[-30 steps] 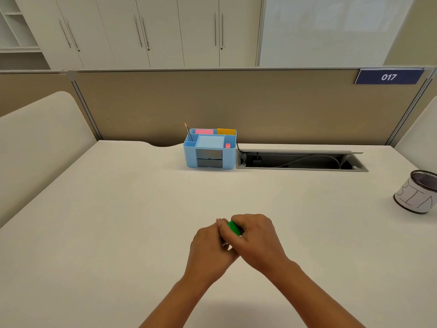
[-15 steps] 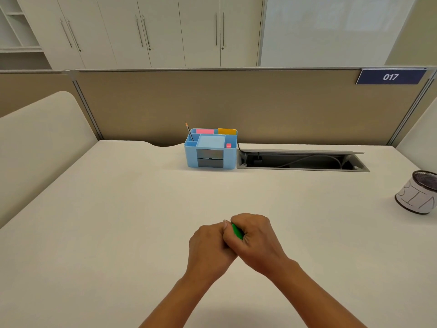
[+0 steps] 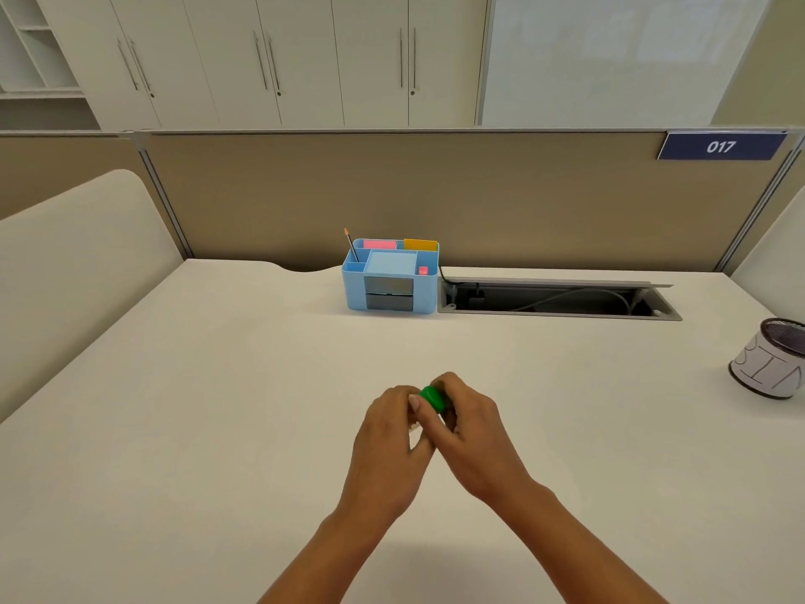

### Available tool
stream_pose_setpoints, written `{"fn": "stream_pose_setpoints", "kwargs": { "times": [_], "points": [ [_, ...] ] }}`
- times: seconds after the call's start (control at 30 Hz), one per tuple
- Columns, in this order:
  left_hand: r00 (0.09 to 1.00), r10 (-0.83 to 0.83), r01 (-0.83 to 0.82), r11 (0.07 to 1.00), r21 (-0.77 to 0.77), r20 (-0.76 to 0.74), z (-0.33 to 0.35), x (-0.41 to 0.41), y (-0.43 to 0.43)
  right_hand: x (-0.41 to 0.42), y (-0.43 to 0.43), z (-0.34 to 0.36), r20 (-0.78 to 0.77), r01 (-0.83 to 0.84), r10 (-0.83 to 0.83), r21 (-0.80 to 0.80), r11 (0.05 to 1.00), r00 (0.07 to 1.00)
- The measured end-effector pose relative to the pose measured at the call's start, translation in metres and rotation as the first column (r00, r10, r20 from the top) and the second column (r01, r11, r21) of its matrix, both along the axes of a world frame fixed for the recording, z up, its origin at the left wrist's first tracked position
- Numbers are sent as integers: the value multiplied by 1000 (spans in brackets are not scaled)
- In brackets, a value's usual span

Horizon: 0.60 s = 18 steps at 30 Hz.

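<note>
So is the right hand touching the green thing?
Touching. In the head view the right hand curls its fingers round the green thing with no gap.

Organizer (image 3: 392, 281) beside cable tray (image 3: 557, 314), apparently touching

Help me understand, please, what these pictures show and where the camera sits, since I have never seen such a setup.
There is no machine here: a person works with two bare hands. Every picture comes from one camera worn on the person's head, looking forward and down, so the arms enter from the bottom edge. The left hand and right hand meet over a white desk and hold a small green object between them; what it is cannot be told. Farther back stands a blue desk organizer with a pencil in it, beside an open cable slot. At the right edge is a mesh cup wrapped in paper.
</note>
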<state>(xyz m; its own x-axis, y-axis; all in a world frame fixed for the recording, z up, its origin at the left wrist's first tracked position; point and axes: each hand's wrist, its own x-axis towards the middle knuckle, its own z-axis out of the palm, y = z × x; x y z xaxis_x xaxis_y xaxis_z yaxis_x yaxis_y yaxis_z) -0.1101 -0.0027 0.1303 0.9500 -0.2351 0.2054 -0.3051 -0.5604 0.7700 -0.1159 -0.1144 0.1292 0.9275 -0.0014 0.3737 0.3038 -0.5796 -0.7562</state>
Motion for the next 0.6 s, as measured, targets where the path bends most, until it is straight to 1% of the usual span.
{"fn": "stream_pose_setpoints", "kwargs": {
  "times": [0.07,0.2,0.33,0.43,0.53,0.6],
  "points": [
    [1000,-17,17,1000,-8,-22,2,3,4,-1,-3,0,-34,-42,44,46,998,998],
    [997,-2,4,1000,27,-75,10,11,11,-3,-4,-4,-71,-125,130,68,990,989],
    [989,-37,42,998,36,-141,12,14,10,-4,-1,-2,-74,-142,150,110,984,986],
    [994,-34,41,997,64,-107,11,11,9,-4,0,0,-56,-155,164,137,978,985],
    [998,-5,11,995,103,-60,11,10,7,-3,1,1,-29,-134,138,106,985,990],
    [999,18,-13,993,119,-35,11,10,4,-2,1,0,-33,-91,94,80,993,995]
  ]
}}
